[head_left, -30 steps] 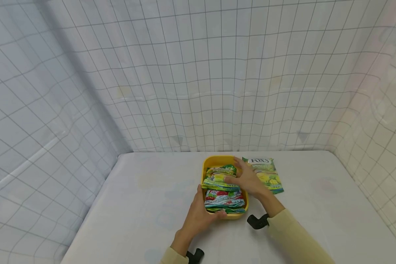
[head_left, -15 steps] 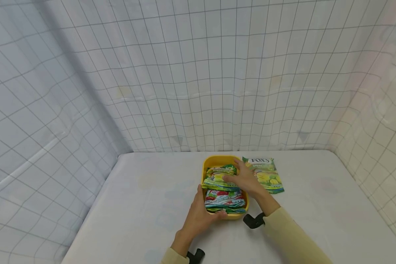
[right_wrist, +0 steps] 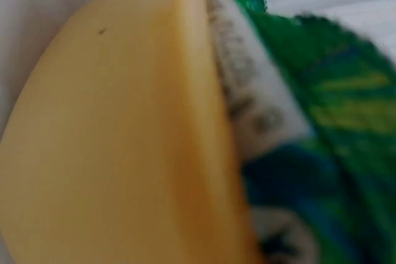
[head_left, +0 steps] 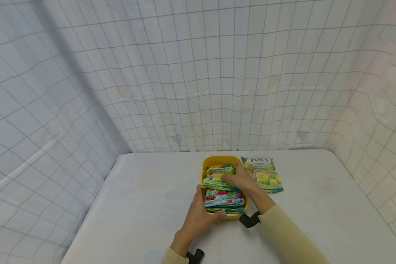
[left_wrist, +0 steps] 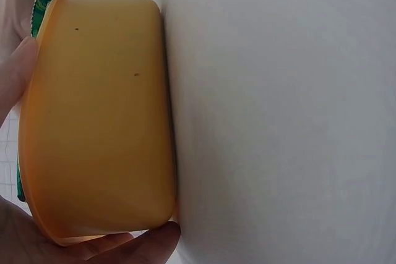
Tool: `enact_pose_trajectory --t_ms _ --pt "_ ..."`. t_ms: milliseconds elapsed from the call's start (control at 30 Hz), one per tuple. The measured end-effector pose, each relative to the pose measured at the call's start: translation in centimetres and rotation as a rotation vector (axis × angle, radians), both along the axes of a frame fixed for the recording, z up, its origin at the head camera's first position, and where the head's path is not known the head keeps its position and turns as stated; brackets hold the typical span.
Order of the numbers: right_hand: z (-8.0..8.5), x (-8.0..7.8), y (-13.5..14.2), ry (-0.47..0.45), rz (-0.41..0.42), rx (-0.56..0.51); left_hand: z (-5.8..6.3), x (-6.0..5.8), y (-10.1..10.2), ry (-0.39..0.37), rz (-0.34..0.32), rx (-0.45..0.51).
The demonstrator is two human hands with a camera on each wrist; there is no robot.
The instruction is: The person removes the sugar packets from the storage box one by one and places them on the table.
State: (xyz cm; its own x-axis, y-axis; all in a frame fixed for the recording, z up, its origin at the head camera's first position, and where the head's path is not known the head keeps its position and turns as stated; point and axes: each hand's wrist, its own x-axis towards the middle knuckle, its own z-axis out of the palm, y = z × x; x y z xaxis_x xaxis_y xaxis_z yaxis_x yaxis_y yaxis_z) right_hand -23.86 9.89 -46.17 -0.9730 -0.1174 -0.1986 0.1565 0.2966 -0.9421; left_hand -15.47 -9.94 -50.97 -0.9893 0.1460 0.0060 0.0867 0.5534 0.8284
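Observation:
A yellow plastic tub (head_left: 217, 160) stands on the white surface with crumpled candy packets inside. My left hand (head_left: 198, 214) grips its near left corner, thumb on the near rim and fingers along the left side; the left wrist view shows fingers against the tub wall (left_wrist: 99, 115). My right hand (head_left: 242, 180) reaches over the right rim and holds the green-yellow candy packet (head_left: 214, 178) in the far half, thumb across its top. Its fingertips are partly hidden. A red-and-white packet (head_left: 222, 197) lies nearer, with green packet edges (head_left: 226, 210) in front of it.
A flat green-yellow FOX'S candy packet (head_left: 264, 176) lies just right of the tub. White cloth (head_left: 145, 198) covers the work surface. A white grid-patterned curtain (head_left: 191, 88) hangs behind and along both sides.
My right hand has shifted slightly left, its fingers lower inside the tub's right rim. My left hand, the tub and the flat packet stay nearly where they were.

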Motion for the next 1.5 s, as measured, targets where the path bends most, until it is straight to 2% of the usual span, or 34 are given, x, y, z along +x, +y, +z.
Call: enact_pose_trajectory --t_ms 133,567,1067,1500 --pt "-0.3 -0.4 -0.4 -0.018 -0.030 -0.068 0.1 0.0 0.0 -0.001 0.003 0.017" --pt "-0.4 -0.9 -0.7 -0.030 -0.059 -0.149 0.4 0.0 0.0 0.004 -0.001 0.027" --pt "-0.5 -1.1 -0.7 -0.057 -0.070 -0.149 0.1 0.1 0.0 0.017 -0.015 0.059" --pt "-1.2 -1.8 -0.2 -0.040 0.013 -0.205 0.2 0.1 0.0 0.031 -0.013 0.053"
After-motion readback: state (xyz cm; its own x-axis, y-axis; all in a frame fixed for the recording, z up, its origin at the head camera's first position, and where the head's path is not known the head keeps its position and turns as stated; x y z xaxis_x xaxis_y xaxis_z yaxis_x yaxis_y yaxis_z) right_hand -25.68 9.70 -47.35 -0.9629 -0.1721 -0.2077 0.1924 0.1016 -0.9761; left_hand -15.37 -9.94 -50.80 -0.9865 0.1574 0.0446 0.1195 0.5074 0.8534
